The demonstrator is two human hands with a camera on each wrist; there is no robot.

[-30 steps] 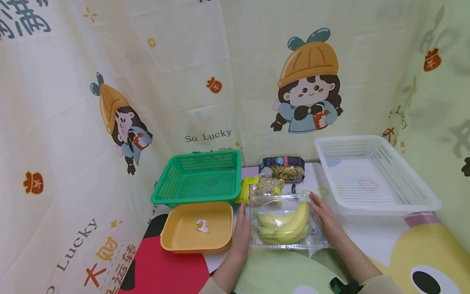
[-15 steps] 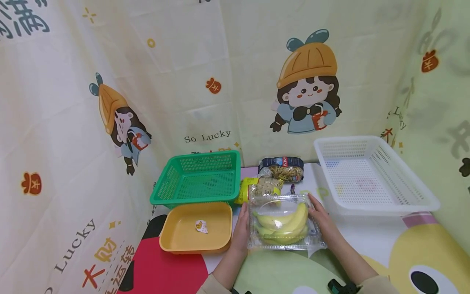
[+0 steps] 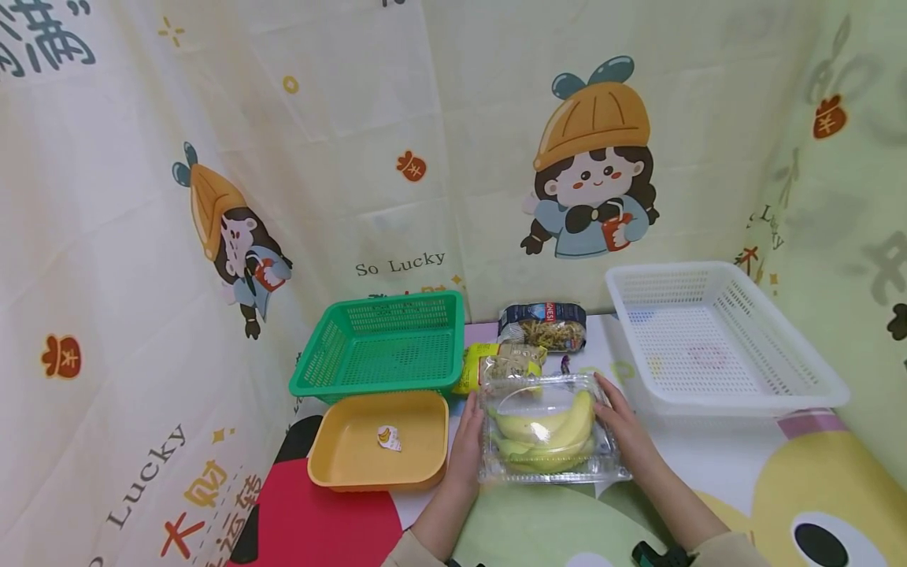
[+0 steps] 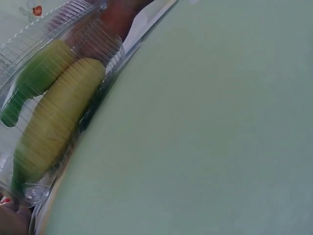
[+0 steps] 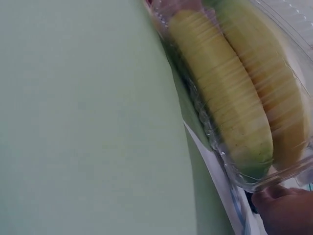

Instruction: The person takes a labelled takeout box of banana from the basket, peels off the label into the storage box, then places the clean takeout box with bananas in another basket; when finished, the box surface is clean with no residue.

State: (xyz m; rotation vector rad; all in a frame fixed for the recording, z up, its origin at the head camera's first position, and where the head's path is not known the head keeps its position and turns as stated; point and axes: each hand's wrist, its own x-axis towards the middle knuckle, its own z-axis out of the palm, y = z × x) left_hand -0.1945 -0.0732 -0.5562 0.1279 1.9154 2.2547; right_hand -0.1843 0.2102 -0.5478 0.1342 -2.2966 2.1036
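Observation:
A clear plastic clamshell box (image 3: 608,463) with bananas (image 3: 546,450) inside is held between both hands, low in the middle of the head view. My left hand (image 3: 465,445) grips its left side, while my right hand (image 3: 625,425) holds the right side and corner. Ridged clear walls and yellow-green bananas (image 4: 56,110) fill the left part of the left wrist view. In the right wrist view, curled right fingers (image 5: 286,203) meet the lower corner of the box. The lid looks closed over the fruit.
An orange tray (image 3: 418,465) with a banana sticker (image 3: 389,437) lies left of the box, and a green basket (image 3: 379,386) is behind it. Behind the box are a yellow bag (image 3: 471,366) and a dark pasta bag (image 3: 546,325). A white basket (image 3: 744,400) stands at right.
The box and both hands stay nearly in place. The whole scene shifts slightly left in the head view between the first and second frames.

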